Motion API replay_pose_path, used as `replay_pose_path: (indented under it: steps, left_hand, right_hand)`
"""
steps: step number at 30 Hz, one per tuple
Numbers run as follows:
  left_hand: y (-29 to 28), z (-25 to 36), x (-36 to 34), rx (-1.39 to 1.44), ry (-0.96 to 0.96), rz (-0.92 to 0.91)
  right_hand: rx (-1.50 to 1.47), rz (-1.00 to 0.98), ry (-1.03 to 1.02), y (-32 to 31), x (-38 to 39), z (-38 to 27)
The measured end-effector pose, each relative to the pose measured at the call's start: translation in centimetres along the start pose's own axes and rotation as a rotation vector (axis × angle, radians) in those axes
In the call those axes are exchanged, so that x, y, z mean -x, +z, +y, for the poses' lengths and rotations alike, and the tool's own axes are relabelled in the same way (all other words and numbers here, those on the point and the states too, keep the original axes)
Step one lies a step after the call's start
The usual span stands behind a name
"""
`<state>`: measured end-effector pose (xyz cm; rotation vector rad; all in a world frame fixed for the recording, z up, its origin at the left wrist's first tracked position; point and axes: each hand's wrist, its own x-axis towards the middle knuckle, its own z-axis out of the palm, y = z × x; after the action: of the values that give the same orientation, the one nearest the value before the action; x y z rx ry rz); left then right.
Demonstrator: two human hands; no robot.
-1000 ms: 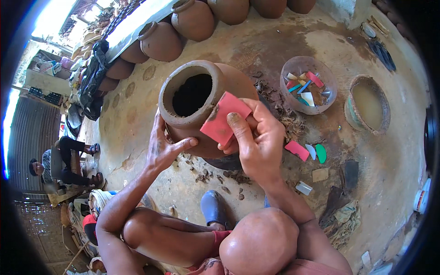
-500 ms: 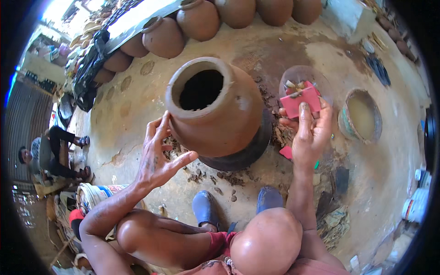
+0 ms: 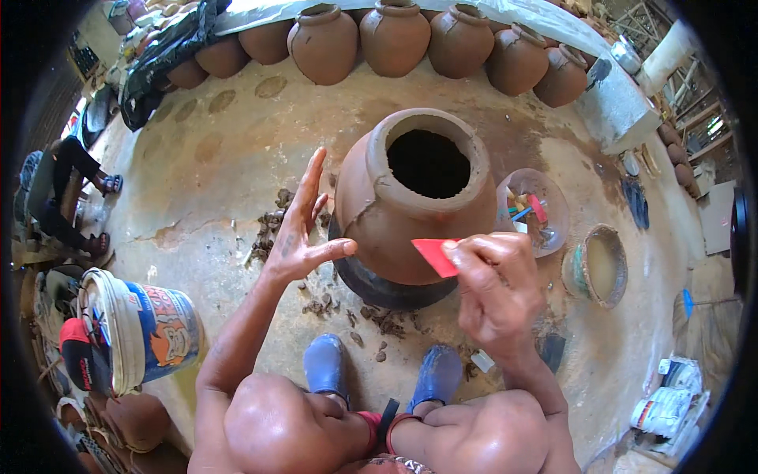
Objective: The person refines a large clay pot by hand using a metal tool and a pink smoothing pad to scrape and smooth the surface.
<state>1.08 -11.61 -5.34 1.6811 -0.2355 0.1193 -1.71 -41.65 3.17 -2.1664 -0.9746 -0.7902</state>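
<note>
A large brown clay pot [image 3: 379,225] stands on a dark round base [image 3: 395,294] in front of me, its wide mouth turned upward and its inside dark. An uneven seam runs down its left side. My left hand [image 3: 300,233] is beside that side, fingers spread, holding nothing. In front of the pot's lower right side, my right hand [image 3: 501,292] pinches a flat red scraper [image 3: 436,257]. Whether the scraper touches the clay, I cannot tell. To the pot's right lies a clear plastic bowl [image 3: 562,207] with small coloured tools in it.
Clay scraps [image 3: 272,225] litter the floor around the base. A tub of murky water [image 3: 574,270] is at the right, a white and blue bucket [image 3: 170,328] at the left. Several finished-looking pots [image 3: 395,39] line the back. A seated person [image 3: 67,193] is at far left.
The view has shifted. My right hand has left the clear bowl and come to the pot's front with the red scraper. My left hand has moved away from the pot's rim, still open.
</note>
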Motion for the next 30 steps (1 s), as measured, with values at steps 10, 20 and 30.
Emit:
replay_pose_path:
  steps: [10, 20, 30]
  left_hand:
    - [4.2, -1.2, 1.6, -0.431, 0.255, 0.136]
    - [9.9, -0.6, 3.2, -0.646, 0.359, 0.392]
    - [12.7, 0.3, 3.0, -0.681, 0.374, 0.478]
  right_hand:
    - [0.177, -0.017, -0.122, 3.7, -0.2, 0.4]
    - [0.171, -0.152, -0.052, 2.5, 0.9, 1.1]
    - [0.168, -0.183, -0.106, 0.4, 6.1, 2.0]
